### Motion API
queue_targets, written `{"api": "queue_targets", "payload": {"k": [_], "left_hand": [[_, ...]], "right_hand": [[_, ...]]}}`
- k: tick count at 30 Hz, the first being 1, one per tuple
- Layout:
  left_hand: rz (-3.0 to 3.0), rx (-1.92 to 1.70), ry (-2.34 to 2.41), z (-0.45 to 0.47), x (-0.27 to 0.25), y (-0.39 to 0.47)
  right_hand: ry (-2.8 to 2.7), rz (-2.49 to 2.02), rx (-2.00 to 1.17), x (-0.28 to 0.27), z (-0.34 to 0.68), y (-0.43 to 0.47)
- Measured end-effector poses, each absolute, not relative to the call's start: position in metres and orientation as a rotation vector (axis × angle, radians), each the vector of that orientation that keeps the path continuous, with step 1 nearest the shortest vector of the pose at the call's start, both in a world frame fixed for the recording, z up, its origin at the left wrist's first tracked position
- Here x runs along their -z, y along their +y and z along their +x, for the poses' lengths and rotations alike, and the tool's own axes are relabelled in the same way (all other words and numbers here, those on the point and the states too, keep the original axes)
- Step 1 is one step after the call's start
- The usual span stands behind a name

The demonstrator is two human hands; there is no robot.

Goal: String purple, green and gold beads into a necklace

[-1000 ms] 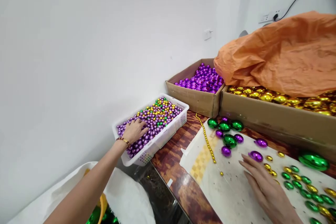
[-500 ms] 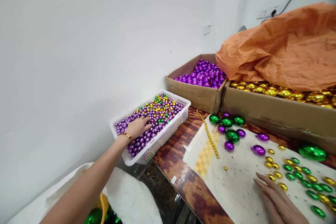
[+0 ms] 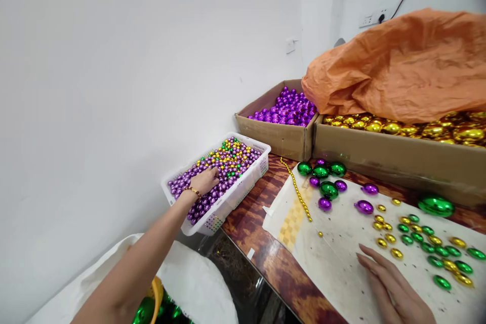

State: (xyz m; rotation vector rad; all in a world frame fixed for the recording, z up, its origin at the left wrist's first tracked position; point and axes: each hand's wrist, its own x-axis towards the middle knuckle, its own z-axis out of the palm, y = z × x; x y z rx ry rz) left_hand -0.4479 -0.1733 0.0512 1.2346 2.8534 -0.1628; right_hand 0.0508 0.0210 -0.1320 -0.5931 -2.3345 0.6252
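Observation:
My left hand [image 3: 204,181], with a bracelet [image 3: 194,192] at its wrist, reaches into a white plastic basket [image 3: 243,190] full of small shiny beads [image 3: 212,195]. Most beads around it are purple, with gold and green ones towards the back. Its fingers bend down among the beads, and whatever they pinch is hidden. Low on the right, my right hand [image 3: 395,283] rests over a white cloth [image 3: 326,273], fingers stretched out and seemingly holding nothing. To its left, a string of gold beads [image 3: 299,195] trails a thin thread with one separate gold bead [image 3: 320,234] towards this hand.
Loose green, gold and purple beads [image 3: 416,237] lie across the cloth on a brown table [image 3: 273,276]. Behind stand a carton of purple beads [image 3: 283,139] and a carton of gold beads [image 3: 398,154] under an orange sheet [image 3: 410,71]. A white sack [image 3: 201,273] sits below left.
My left hand's fingers have drawn closer together among the beads. The view has shifted slightly to the right. My right hand stays near the same spot on the cloth.

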Motion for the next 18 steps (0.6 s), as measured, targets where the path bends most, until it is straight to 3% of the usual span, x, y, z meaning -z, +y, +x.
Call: {"api": "queue_targets", "payload": {"k": [18], "left_hand": [[0.805,-0.688,2.596,-0.478,-0.06,-0.17]], "right_hand": [[-2.261,-0.671,-0.715,0.15,0.07,0.018]]}}
